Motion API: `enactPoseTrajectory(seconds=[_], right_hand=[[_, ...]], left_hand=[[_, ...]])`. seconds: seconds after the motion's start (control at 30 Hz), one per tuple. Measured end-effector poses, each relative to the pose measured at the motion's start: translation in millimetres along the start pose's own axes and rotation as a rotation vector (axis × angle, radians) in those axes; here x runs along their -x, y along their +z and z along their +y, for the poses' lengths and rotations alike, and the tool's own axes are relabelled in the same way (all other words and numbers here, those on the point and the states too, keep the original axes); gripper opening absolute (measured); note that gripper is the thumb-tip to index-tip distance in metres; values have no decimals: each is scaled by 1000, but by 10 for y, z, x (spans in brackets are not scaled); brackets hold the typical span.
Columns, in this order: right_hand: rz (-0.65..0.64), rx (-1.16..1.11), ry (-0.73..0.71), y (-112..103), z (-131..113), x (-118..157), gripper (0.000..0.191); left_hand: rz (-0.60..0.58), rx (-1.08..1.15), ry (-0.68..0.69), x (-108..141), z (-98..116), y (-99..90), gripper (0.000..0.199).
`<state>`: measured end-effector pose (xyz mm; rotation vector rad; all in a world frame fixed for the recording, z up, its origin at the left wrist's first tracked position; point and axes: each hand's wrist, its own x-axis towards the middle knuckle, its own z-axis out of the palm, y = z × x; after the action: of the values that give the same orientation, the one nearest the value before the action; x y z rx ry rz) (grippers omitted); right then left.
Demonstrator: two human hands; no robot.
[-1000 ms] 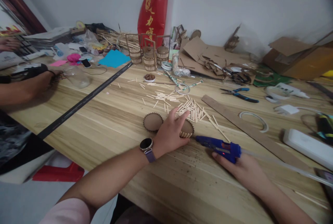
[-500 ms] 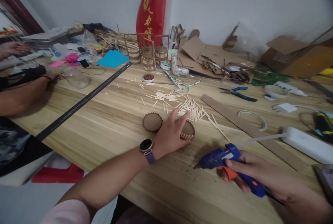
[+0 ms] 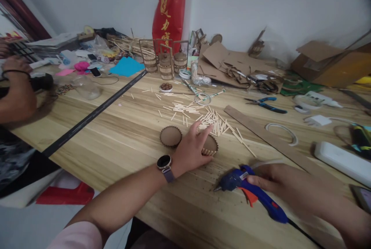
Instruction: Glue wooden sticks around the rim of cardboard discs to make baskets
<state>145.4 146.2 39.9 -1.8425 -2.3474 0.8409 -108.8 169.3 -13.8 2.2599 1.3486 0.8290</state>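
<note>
My left hand (image 3: 191, 146), with a watch on its wrist, curves its thumb and fingers around the near-left side of a round cardboard base (image 3: 210, 144). Short wooden sticks stand along that base's near edge; my fingers cover part of it. A second round base (image 3: 171, 137) with a dark beaded-looking rim lies just to the left. On the right, my right hand (image 3: 269, 177) grips the rear body of a blue glue gun (image 3: 236, 179) with an orange trigger. Its nozzle points left, low over the table. Small sticks (image 3: 214, 121) lie piled beyond my left hand.
A cardboard strip (image 3: 261, 135), pliers (image 3: 266, 104) and a white power strip (image 3: 342, 160) lie to the right. Small lidded baskets (image 3: 166, 67) stand at the back before a red bag (image 3: 169, 13). Another person's arm (image 3: 17, 90) rests at the left.
My right hand and the glue gun have shifted slightly left and down, with the hand now higher on the gun's rear. The other person's arm has drawn back left. My left hand stays put.
</note>
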Motion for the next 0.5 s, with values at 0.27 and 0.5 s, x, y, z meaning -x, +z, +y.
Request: enactPoseTrajectory(seconds=[0.27,0.5], right_hand=[[279,337,-49,-112,169,-690,20],[319,376,58,-70,165,-1106,26]], left_hand=[[5,22,-3,0,-10,15,96],[0,-9,0,2,-5,6,96]])
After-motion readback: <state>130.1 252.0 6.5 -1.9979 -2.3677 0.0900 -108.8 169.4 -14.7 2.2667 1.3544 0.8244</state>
